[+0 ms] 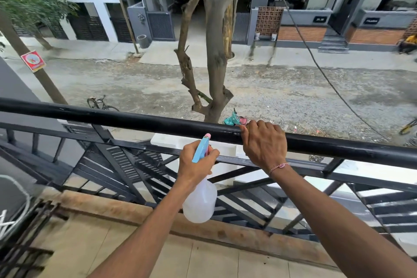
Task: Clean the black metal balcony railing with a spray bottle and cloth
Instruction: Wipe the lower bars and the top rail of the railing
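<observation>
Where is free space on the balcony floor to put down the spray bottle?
The tiled floor between the two forearms, just inside the brown curb, is bare. The left corner is crowded by a black rack. The left hand holds the spray bottle; the right hand rests on the top rail.

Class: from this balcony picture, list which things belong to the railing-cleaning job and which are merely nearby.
Belongs to the job:
black railing
spray bottle in the left hand
cloth under the right hand

Merely nearby:
tree trunk
bicycle on the street
red poster on a pole
</observation>
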Demonstrator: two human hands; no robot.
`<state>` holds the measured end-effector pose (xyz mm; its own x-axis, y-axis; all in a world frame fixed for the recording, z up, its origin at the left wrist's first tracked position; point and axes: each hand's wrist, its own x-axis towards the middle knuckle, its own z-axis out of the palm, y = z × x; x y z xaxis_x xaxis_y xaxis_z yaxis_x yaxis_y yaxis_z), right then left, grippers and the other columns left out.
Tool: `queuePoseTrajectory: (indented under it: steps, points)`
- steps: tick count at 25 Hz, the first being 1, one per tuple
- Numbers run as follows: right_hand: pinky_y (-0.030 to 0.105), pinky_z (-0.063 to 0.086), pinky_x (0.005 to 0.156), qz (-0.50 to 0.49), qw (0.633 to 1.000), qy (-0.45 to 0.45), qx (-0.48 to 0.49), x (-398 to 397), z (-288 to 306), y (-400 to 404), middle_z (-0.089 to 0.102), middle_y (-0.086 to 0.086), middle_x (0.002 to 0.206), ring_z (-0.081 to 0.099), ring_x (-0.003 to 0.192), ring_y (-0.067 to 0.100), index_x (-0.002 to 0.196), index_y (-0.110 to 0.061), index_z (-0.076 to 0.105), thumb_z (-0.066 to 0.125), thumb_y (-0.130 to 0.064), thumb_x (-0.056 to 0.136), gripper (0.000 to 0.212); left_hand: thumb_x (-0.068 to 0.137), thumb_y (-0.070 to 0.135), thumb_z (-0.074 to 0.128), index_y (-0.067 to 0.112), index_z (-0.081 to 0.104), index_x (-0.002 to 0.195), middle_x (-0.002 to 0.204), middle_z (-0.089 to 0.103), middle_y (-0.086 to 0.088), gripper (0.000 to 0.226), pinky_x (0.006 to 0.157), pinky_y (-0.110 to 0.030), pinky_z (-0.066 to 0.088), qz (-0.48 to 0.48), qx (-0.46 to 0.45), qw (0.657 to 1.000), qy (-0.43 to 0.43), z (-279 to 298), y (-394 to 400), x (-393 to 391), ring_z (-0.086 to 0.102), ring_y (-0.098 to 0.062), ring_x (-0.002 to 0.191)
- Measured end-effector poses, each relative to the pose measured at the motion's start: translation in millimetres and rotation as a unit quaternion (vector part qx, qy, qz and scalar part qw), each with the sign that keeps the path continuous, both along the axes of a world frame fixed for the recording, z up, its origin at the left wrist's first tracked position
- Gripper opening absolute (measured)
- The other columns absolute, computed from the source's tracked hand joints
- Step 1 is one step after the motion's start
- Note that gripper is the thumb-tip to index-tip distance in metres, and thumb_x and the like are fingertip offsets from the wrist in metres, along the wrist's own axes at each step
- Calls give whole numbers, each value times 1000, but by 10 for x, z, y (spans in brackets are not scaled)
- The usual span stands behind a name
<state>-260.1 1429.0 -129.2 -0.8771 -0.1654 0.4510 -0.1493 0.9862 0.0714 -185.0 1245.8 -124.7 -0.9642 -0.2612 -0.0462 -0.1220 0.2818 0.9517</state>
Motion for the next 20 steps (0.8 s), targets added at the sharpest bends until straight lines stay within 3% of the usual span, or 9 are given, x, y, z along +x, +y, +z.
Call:
queuePoseTrajectory:
  steps: [5,9,14,20]
  points:
    - [38,45,66,-10,1000,17,-2,-21,-4,-472,64,9,79,61,69,31,88,-14,59,17,-47,106,57,86,14,70,13,60,67,79,64,-24,21,52,-30,57,-15,-2,1000,5,-25,-558,-55,63,-21,69]
    - [39,44,66,-25,999,19,-7,-66,-10,-878,64,9,76,59,67,30,85,-14,58,12,-47,106,60,84,16,71,15,61,67,74,66,-19,20,58,-45,60,-29,-19,999,13,-54,-1040,-120,63,-21,65]
    - [39,47,68,-28,999,37,-12,-92,-10,-1219,63,8,73,57,64,28,86,-13,59,10,-48,106,63,87,13,71,19,59,66,72,63,-12,25,50,-26,53,-51,3,999,18,-60,-1486,-186,62,-16,65]
    - [40,45,66,-9,999,53,-4,-182,-31,-1727,63,8,75,57,65,30,87,-14,59,12,-46,107,60,84,17,70,19,56,62,67,60,-9,26,51,-32,58,-58,2,998,26,-99,-1950,-340,60,-19,64]
